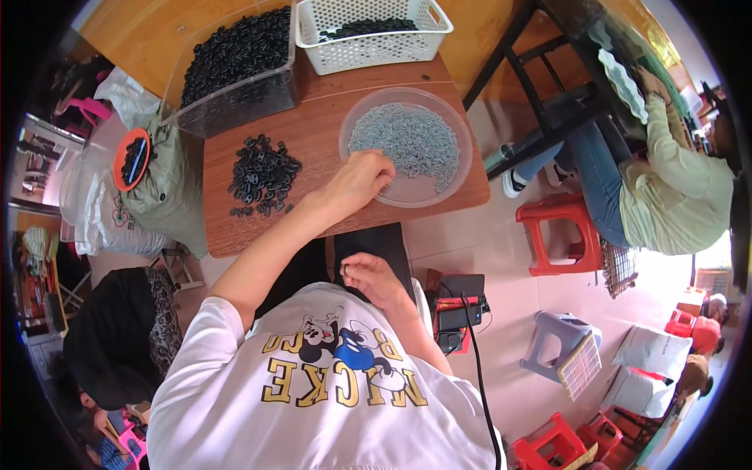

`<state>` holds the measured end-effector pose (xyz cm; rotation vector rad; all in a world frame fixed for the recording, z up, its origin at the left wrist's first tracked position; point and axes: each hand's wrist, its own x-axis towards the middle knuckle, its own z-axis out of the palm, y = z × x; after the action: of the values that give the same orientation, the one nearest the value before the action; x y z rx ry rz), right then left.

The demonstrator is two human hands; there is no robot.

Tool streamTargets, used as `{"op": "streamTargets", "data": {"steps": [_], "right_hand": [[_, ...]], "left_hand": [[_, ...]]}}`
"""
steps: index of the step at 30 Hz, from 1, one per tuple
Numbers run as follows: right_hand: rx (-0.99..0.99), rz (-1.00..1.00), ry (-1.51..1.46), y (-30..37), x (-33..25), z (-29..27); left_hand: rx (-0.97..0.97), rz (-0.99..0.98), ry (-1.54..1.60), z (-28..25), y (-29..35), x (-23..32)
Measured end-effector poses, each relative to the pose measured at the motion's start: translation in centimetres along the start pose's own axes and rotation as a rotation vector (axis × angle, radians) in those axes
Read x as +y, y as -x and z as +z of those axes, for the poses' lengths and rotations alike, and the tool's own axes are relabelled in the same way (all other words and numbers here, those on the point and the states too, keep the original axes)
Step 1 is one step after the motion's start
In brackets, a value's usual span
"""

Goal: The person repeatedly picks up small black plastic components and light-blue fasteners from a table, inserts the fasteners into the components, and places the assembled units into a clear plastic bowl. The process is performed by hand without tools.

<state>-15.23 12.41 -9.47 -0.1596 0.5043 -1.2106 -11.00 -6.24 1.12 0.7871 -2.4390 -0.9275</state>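
Note:
My left hand [362, 182] reaches over the near left rim of a round, clear plastic bowl [407, 196]. Its fingers are curled together, and whatever they pinch is hidden. Inside the bowl lies a heap of small silver-grey screws [407, 141]. My right hand [374, 279] is held low by my lap, off the table's near edge. Between its thumb and fingertip is something small, too tiny to name. Left of the bowl, a loose pile of small black plastic parts with holes [263, 172] lies on the brown wooden table [313, 129].
At the back stand a clear bin [235, 106] full of black parts and a white perforated basket [376, 56] with more. Sacks [168, 184] and an orange dish [125, 176] are at left. Rightward, a person [674, 188] sits by a red stool [560, 227].

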Motion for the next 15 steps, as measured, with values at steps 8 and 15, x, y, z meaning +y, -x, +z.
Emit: {"op": "streamTargets", "data": {"steps": [8, 15], "right_hand": [[-0.082, 0.008, -0.066, -0.4, -0.4, -1.5], [-0.017, 0.053, 0.048, 0.0, -0.9, -0.9]], "left_hand": [[0.006, -0.047, -0.172, 3.0, -1.8, 1.0], [-0.003, 0.035, -0.202, 3.7, -1.8, 0.2]]}}
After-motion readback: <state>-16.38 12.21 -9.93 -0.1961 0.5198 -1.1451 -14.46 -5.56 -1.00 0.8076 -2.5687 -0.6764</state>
